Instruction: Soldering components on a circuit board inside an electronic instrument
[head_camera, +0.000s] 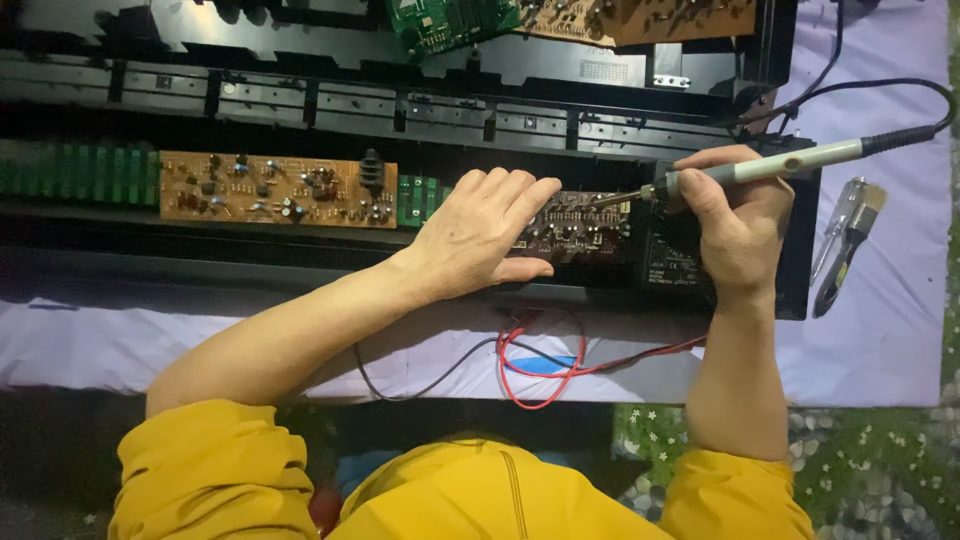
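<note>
right hand (738, 235) grips a pale-handled soldering iron (760, 165), fingers closed round it, tip on the small dark brown circuit board (580, 225) inside the long black plastic chassis (400, 110). left hand (480, 235) lies flat on that board, fingers loosely spread, holding nothing. risks: hot tip close to left fingertips; black cord (880, 95) could tug; red wires (540, 370) trail below. free room right, near the brush (850, 245).

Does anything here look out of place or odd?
Two circuit boards lie loose and askew on the opened black casing at the top. Red and black wires trail loose over its front edge onto the cloth.
</note>
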